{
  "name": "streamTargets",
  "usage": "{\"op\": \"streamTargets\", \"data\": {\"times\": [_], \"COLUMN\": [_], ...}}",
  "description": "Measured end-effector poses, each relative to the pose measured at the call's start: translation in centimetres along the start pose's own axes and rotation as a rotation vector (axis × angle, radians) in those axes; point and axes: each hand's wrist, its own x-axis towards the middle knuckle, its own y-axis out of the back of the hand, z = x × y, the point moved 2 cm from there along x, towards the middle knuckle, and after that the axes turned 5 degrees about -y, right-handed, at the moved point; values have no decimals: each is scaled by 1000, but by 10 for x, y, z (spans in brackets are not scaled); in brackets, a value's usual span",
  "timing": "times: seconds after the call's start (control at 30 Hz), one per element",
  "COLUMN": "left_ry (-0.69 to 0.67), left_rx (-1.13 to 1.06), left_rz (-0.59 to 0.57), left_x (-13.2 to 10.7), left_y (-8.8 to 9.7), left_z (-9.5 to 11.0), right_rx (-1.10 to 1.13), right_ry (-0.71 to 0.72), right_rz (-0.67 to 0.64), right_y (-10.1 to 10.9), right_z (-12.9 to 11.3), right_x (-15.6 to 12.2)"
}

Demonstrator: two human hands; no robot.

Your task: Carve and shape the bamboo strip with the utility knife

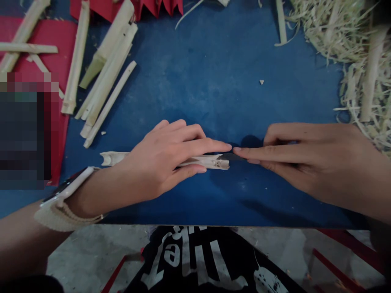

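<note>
A pale, hollow split bamboo piece (210, 162) lies lengthwise on the blue table (214, 81), close to its front edge. Over its middle is my left hand (171, 152), thumb on the near side and fingers on the far side, pinning it down. My right hand (311, 160) pinches a thin dark blade (232, 156), whose tip meets the bamboo's right end. Any handle is hidden by the right hand. The two index fingertips almost meet above the blade.
Several split bamboo strips (106, 81) lie at the back left, some on red sheets (69, 44). A heap of pale shavings (330, 32) covers the back right. A pixelated dark object (21, 134) sits at the left. Red metal legs (339, 272) show below the table edge.
</note>
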Motion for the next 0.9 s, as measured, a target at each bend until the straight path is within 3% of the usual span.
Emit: {"op": "streamTargets", "data": {"times": [0.13,0.37,0.6,0.8,0.9], "left_ry": [-12,-25,-9,25,19], "left_rx": [-1,7,0,31,7], "left_rz": [-1,17,20,125,55], "left_x": [-1,-1,0,0,0], "left_y": [1,1,-2,-9,-8], "left_z": [-1,0,3,7,7], "right_rx": [-133,-31,4,-41,5], "right_ry": [48,-24,14,-11,0], "right_rz": [-13,4,-25,-18,1], "right_y": [3,-1,3,0,-4], "right_z": [2,1,2,8,8], "right_x": [-6,-6,-1,-7,-6]}}
